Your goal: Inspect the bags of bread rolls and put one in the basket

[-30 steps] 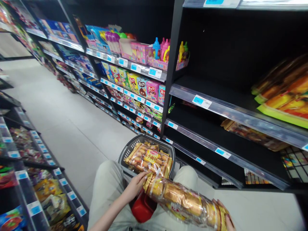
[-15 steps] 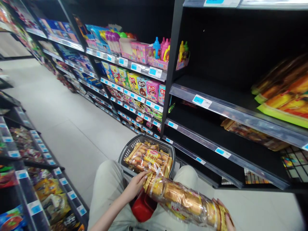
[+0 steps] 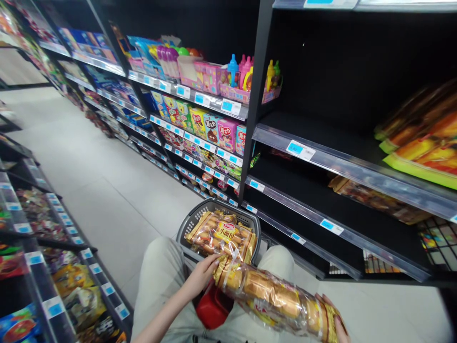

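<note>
A long clear-and-gold bag of bread rolls (image 3: 273, 290) lies across my lap, sloping down to the right. My left hand (image 3: 204, 275) is closed on its left end, fingers over the gold edge. At the other end, my right hand (image 3: 335, 318) grips the crimped gold wrapper; part of that hand is hidden behind the bag. Just beyond my knees, a grey shopping basket (image 3: 183, 228) holds more packs of bread rolls (image 3: 223, 232), the top one with a yellow label and red logo. A red object (image 3: 213, 307) shows under the bag, between my legs.
On the right, a dark shelf unit (image 3: 303, 190) carries bread packs (image 3: 428, 143) at its far right. Boxed sweets (image 3: 210, 128) and toy-shaped candy bottles (image 3: 239, 74) fill shelves ahead. A low rack of bagged snacks (image 3: 76, 295) stands at left, beside the tiled aisle floor (image 3: 107, 190).
</note>
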`<control>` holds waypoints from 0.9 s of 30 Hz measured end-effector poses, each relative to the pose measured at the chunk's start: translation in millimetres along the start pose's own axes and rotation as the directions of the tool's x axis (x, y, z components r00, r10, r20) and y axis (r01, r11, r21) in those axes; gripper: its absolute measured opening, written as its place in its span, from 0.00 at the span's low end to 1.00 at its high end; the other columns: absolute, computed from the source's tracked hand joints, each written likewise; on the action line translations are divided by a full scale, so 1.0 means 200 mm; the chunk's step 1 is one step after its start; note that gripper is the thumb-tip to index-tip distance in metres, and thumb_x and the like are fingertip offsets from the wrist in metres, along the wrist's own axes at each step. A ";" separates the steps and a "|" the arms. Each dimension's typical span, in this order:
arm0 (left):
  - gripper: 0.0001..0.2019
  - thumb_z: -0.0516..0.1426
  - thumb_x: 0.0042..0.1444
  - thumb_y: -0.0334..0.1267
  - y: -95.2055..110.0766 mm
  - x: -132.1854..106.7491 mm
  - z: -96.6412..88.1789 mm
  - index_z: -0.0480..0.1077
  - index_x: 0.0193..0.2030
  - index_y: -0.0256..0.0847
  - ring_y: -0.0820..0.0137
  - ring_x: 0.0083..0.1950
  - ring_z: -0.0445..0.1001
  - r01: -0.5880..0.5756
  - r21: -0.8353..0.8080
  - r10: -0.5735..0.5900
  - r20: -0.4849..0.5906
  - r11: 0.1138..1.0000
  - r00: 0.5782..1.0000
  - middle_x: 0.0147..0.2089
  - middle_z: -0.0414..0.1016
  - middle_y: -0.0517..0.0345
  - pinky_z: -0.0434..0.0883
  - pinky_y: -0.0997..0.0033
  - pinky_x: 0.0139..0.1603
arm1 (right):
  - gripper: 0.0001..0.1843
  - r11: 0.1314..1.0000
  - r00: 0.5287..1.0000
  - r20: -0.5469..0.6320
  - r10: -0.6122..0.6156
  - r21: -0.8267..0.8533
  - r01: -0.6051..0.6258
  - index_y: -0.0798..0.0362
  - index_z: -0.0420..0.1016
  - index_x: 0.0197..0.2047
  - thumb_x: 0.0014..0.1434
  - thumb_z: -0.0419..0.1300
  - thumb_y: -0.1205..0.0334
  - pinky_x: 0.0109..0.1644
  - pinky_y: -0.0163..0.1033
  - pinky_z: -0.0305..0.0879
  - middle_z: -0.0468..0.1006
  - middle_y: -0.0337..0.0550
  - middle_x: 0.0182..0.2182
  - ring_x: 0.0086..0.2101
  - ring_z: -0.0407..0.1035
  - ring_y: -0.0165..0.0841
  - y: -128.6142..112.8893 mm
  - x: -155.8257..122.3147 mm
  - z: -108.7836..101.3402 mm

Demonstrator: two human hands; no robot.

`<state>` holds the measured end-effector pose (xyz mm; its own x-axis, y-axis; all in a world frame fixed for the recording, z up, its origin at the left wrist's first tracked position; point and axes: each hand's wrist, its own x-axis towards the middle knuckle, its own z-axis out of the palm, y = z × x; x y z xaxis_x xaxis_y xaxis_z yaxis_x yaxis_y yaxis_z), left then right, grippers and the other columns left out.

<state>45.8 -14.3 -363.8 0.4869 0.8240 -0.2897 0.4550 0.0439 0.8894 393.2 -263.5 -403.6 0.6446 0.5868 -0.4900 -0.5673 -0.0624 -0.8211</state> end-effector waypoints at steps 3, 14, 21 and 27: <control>0.24 0.47 0.57 0.50 -0.01 0.00 0.00 0.73 0.51 0.39 0.61 0.56 0.70 0.004 0.003 -0.004 -0.002 1.000 1.000 0.56 0.73 0.48 0.63 0.61 0.62 | 0.25 1.000 1.000 0.008 0.016 0.006 -0.016 0.45 0.73 0.51 0.52 0.61 0.43 0.54 0.42 0.66 0.73 0.45 0.53 0.55 0.65 0.43 0.01 0.01 -0.01; 0.24 0.46 0.58 0.49 -0.03 0.01 0.01 0.72 0.51 0.36 0.60 0.56 0.71 -0.005 0.003 0.005 0.001 1.000 1.000 0.55 0.73 0.46 0.63 0.61 0.61 | 0.29 0.999 1.000 0.003 0.027 0.023 -0.027 0.46 0.71 0.53 0.50 0.62 0.44 0.55 0.47 0.64 0.71 0.46 0.55 0.56 0.63 0.46 0.02 0.02 -0.04; 0.22 0.47 0.58 0.49 -0.03 0.00 0.01 0.73 0.50 0.40 0.62 0.55 0.71 -0.004 -0.007 0.004 -0.015 1.000 1.000 0.55 0.74 0.49 0.64 0.61 0.61 | 0.28 0.999 1.000 0.011 0.029 0.035 -0.029 0.46 0.72 0.52 0.51 0.62 0.44 0.54 0.46 0.66 0.71 0.47 0.55 0.57 0.62 0.46 0.03 0.02 -0.04; 0.21 0.48 0.58 0.49 -0.03 0.00 0.01 0.73 0.49 0.40 0.62 0.55 0.72 -0.008 -0.017 0.008 -0.022 1.000 1.000 0.54 0.75 0.49 0.64 0.61 0.61 | 0.27 0.999 0.999 0.005 0.036 0.022 -0.036 0.46 0.71 0.53 0.52 0.61 0.44 0.53 0.49 0.67 0.71 0.47 0.56 0.56 0.63 0.48 0.03 0.02 -0.04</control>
<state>44.2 -14.6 -369.8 0.4738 0.8367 -0.2746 0.4379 0.0467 0.8978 396.8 -267.9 -413.3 0.6212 0.5883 -0.5176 -0.6012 -0.0659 -0.7964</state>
